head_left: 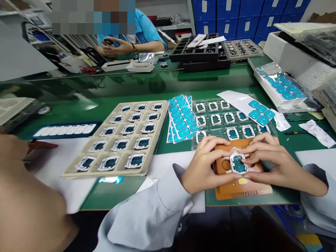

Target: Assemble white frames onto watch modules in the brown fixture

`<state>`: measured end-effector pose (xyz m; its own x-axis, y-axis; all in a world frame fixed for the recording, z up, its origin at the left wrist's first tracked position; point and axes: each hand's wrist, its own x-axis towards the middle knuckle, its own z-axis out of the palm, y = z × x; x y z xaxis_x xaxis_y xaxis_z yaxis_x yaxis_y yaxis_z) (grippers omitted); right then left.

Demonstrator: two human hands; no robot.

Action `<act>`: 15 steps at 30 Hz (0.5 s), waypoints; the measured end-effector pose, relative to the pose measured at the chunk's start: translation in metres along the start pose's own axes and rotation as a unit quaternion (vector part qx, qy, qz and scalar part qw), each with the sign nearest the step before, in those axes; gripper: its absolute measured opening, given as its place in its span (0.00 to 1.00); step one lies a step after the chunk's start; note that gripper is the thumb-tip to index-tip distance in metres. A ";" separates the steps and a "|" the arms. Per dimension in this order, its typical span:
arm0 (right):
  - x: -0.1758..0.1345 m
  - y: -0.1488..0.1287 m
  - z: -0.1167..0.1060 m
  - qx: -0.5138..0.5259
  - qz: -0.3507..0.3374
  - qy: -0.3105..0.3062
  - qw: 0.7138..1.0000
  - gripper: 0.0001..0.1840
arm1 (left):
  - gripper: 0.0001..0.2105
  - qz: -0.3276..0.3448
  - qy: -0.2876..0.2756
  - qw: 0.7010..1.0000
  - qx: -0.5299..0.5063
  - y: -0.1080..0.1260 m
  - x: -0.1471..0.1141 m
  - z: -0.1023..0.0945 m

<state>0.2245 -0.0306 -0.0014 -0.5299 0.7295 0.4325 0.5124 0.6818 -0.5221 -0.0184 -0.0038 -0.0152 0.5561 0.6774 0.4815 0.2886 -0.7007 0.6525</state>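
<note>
A small white square frame with a blue-green inside (238, 164), looking like a watch case, sits on an orange fixture block (220, 190) at the front edge of the table. My left hand (203, 166) grips its left side, fingers at the top and thumb at the bottom. From the right, my right hand (275, 164) holds the same frame, with thumb below and fingertips on its upper right edge. A yellow patch (243, 181) shows on the block just under the frame. Behind my hands lies a clear tray (222, 134) of similar white frames.
Left of my hands stands a beige tray (105, 171) with several frames. Blue sticker sheets (181, 117) and a white sheet with stickers (233, 99) lie behind. Another person's blurred arm (28, 196) is at the left; a person in blue (147, 31) sits opposite.
</note>
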 end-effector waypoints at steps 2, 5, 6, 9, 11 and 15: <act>0.000 0.001 0.000 0.007 -0.010 0.001 1.000 0.08 | 0.22 0.006 -0.005 1.000 -0.005 -0.005 0.000 -0.001; 0.000 0.003 0.002 0.012 -0.025 0.019 0.999 0.14 | 0.29 0.007 -0.043 0.999 -0.016 -0.009 0.000 -0.004; 0.000 0.003 0.002 0.004 -0.026 0.030 0.999 0.16 | 0.32 0.005 -0.063 0.998 -0.016 -0.009 0.001 -0.004; -0.001 0.007 0.007 -0.006 -0.025 0.065 0.998 0.21 | 0.41 0.001 -0.114 0.993 0.003 -0.008 0.003 -0.003; -0.002 0.010 0.010 0.034 -0.024 0.077 0.996 0.21 | 0.44 -0.003 -0.118 0.993 0.018 -0.008 0.003 -0.002; -0.004 0.020 0.013 0.200 0.012 0.094 0.975 0.27 | 0.40 -0.025 -0.042 0.999 0.016 -0.016 0.001 -0.002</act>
<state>0.2279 -0.0206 -0.0229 -0.3687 0.7675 0.5244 0.1987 0.6162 -0.7621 -0.0240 0.0083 -0.0239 0.6038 0.6916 0.3965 0.3413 -0.6737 0.6554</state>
